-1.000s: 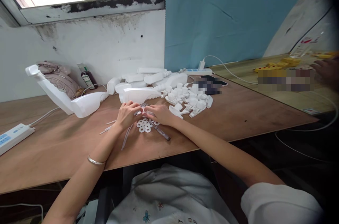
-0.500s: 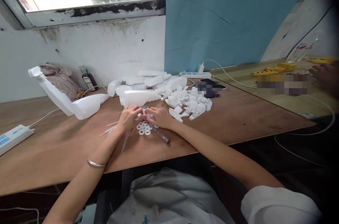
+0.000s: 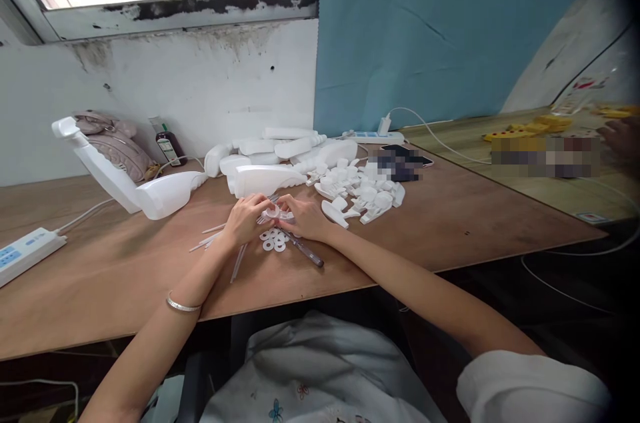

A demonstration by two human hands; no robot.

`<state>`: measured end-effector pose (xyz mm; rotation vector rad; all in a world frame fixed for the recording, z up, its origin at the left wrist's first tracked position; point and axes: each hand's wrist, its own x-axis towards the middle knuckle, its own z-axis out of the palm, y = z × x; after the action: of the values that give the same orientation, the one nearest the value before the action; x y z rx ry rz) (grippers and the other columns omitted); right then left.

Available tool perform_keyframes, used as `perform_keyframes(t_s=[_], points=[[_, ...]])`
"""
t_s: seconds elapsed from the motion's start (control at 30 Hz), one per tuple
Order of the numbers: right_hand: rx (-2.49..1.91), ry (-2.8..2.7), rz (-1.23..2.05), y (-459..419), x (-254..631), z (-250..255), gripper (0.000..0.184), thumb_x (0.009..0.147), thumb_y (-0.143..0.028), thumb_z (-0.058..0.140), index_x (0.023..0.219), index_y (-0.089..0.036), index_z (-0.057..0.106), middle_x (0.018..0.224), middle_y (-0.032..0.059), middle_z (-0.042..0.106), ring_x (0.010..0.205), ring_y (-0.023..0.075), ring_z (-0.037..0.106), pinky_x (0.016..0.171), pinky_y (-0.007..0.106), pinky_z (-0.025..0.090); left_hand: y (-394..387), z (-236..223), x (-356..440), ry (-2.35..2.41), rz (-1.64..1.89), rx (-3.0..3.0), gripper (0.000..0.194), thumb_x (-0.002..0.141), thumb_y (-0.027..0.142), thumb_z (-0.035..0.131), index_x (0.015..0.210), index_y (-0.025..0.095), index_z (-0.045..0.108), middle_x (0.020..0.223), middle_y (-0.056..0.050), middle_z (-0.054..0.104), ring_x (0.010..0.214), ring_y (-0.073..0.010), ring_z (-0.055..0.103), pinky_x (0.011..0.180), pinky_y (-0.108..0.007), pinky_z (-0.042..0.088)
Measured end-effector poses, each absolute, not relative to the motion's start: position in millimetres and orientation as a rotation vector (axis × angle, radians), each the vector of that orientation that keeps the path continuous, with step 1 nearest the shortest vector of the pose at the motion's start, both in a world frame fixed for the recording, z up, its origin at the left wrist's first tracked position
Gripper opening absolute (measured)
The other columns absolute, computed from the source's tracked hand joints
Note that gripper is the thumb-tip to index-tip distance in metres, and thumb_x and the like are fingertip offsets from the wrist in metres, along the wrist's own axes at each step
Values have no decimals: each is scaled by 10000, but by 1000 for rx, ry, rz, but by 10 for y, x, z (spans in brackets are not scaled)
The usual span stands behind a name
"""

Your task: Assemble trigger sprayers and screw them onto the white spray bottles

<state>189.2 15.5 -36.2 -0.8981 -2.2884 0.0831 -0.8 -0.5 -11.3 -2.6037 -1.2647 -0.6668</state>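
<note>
My left hand point(image 3: 246, 218) and my right hand point(image 3: 306, 218) are close together above the table, fingers closed around a small white plastic piece point(image 3: 273, 212). This piece has a ring-like end by the left fingertips; its other end is partly covered by the right fingers. Just below the hands lie several flat white washers point(image 3: 274, 240). Beside them, a screwdriver point(image 3: 309, 252) with a clear handle points in under my right hand. Several thin translucent tubes point(image 3: 239, 264) spread out around my left wrist.
White plastic bottles point(image 3: 270, 180) are heaped behind the hands, with white trigger-shaped parts point(image 3: 370, 190) piled to the right. Two joined white bottle shapes point(image 3: 165, 196) stand at left. A power strip point(image 3: 30, 253), a bag point(image 3: 113, 143) and a dark bottle point(image 3: 169, 144) are farther out.
My fingers have parted slightly and turned the white plastic piece, so its ring-like end shows more. The view has tipped slightly.
</note>
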Motion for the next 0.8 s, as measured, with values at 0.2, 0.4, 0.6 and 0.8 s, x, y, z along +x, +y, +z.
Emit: perform_keyframes(t_s=[0.2, 0.4, 0.6, 0.8], points=[[-886, -2315, 91, 156, 1893, -354, 309, 780, -355, 537, 1021, -186, 441, 873, 29, 630, 734, 159, 612, 625, 237, 382, 1, -135, -1, -1234, -634, -2654, 214, 810, 360, 492, 941, 204, 558, 939, -47, 578, 860, -184, 524, 731, -292, 388], [-884, -2340, 79, 155, 1902, -338, 287, 802, -372, 510, 1007, -180, 450, 879, 35, 626, 745, 157, 605, 616, 235, 376, -16, -126, 12, -1238, -677, -2690, 207, 810, 351, 490, 945, 207, 552, 931, -54, 579, 863, -185, 529, 742, -295, 400], [-934, -2355, 81, 171, 1900, -339, 347, 783, -388, 549, 1034, -180, 429, 913, 38, 638, 758, 168, 612, 605, 234, 366, -10, -75, -39, -1579, -1054, -2663, 242, 852, 383, 373, 923, 184, 491, 872, -37, 601, 751, -152, 560, 686, -268, 421], [-1011, -2349, 41, 178, 1895, -317, 350, 788, -426, 545, 1009, -180, 432, 888, 45, 647, 729, 164, 614, 583, 226, 350, -10, -37, -104, -1898, -670, -2389, 152, 749, 279, 432, 682, 196, 541, 670, -26, 611, 598, -163, 541, 526, -249, 347]])
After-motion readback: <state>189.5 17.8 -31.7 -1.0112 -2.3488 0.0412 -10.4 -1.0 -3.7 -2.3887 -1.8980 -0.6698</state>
